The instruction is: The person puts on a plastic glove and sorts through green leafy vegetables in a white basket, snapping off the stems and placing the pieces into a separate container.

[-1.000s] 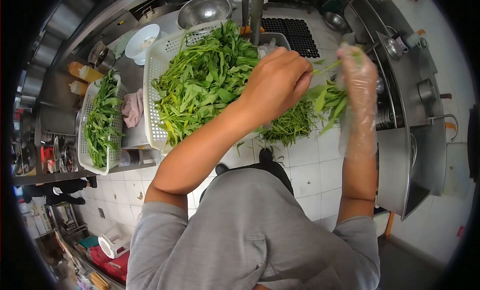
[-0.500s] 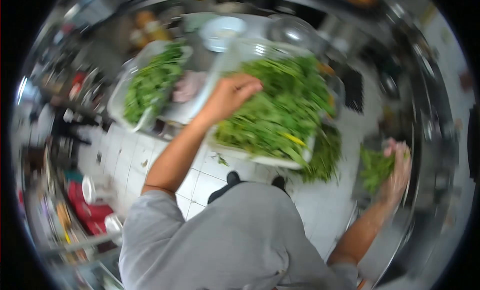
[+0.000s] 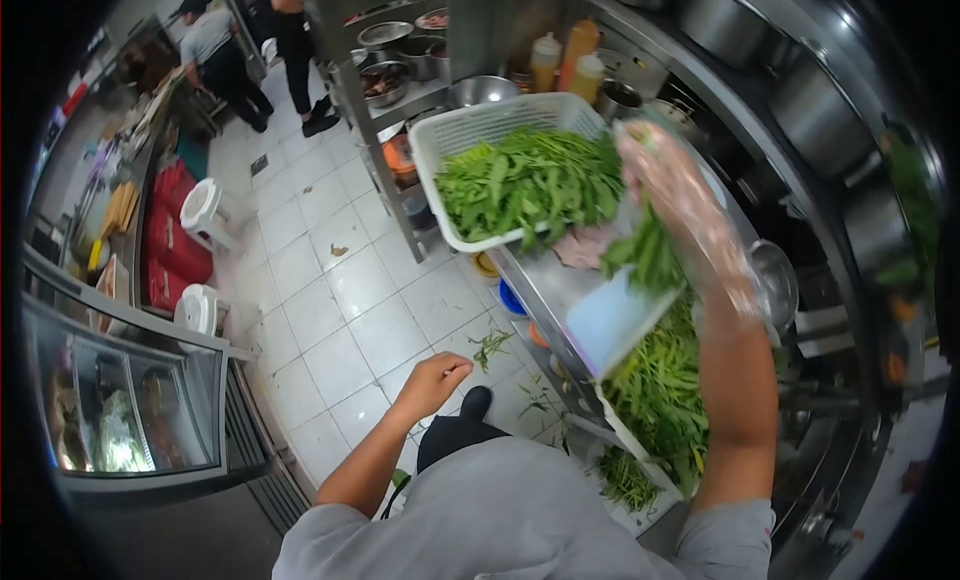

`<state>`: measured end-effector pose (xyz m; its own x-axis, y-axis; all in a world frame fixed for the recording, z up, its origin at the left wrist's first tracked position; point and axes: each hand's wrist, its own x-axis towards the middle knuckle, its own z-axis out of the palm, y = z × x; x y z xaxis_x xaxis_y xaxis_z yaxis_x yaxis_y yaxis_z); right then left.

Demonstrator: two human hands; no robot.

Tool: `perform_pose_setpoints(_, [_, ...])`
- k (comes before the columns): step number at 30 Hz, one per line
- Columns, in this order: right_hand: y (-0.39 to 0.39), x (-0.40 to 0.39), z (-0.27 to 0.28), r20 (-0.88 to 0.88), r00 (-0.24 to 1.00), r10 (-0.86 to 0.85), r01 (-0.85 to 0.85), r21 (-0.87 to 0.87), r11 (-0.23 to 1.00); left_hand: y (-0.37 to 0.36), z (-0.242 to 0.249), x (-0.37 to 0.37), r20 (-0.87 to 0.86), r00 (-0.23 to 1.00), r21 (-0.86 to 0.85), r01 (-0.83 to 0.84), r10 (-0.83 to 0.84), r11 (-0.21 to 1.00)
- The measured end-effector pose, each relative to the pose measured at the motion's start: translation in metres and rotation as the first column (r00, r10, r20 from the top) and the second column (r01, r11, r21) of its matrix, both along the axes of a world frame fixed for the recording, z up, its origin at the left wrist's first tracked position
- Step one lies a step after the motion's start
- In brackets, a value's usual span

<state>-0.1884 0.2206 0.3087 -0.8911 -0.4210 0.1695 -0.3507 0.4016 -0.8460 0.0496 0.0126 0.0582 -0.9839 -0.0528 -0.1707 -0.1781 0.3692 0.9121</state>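
My right hand (image 3: 665,175), in a clear plastic glove and blurred by motion, holds a bunch of leafy greens (image 3: 645,255) that hangs below it. Beyond the bunch, a white basket (image 3: 435,145) holds more greens (image 3: 530,180). A pink cloth (image 3: 585,248) lies between basket and bunch. Nearer to me, a second heap of greens (image 3: 655,390) fills a white container under my right forearm. My left hand (image 3: 438,380) is low over the floor, its fingers curled together with nothing visible in them.
A steel shelf (image 3: 410,105) with bowls stands behind the basket, sauce bottles (image 3: 588,75) beside it. Large pots (image 3: 730,25) line the right shelf. Two people (image 3: 215,45) stand far left. White stools (image 3: 205,205) and a glass-fronted cabinet (image 3: 130,400) are at left. Stems (image 3: 490,345) litter the tiled floor.
The view has turned left. My right hand has carried its greens from the right side toward the white basket. My left hand has moved away from the large heap and down over the floor.
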Motion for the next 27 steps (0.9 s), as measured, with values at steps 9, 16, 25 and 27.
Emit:
perform_pose_setpoints(9, [-0.198,-0.113,-0.145,-0.204,0.979,-0.027,0.171,0.734,0.658,-0.057,-0.015,0.010,0.020,0.987,-0.020,-0.160,0.160,0.987])
perform_pose_setpoints(16, [-0.169,-0.101,-0.098,0.161,0.977,-0.141,0.120,0.130,0.984,-0.071,-0.018,-0.010,-0.044,0.995,-0.062,-0.096,0.093,0.993])
perform_pose_setpoints(25, [-0.020,-0.035,0.005,0.037,0.985,-0.166,0.167,-0.386,0.907,-0.057,0.068,-0.139,-0.743,0.669,-0.259,-0.254,-0.024,0.932])
perform_pose_setpoints(27, [0.026,0.002,0.020,0.027,0.949,-0.314,0.301,-0.373,0.878,-0.041,0.086,-0.162,-0.801,0.596,-0.237,-0.218,-0.063,0.947])
